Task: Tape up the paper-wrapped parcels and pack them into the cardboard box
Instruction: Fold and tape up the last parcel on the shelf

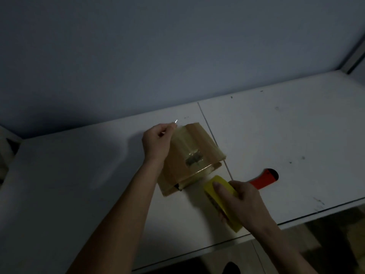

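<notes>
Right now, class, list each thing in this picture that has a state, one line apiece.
Parcel: on the table, partly taped, tape strip stretched over its top.
Tape roll: held near the parcel's near edge, tape drawn out.
Left hand: pinches the tape end.
Right hand: grips the roll.
Orange tool: lying untouched.

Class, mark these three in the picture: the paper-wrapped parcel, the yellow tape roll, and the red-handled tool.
paper-wrapped parcel (194,155): head view, on its taped top face.
yellow tape roll (219,196): head view, on its outer yellow band beside the right hand's finger.
red-handled tool (264,178): head view, on the red handle.
</notes>
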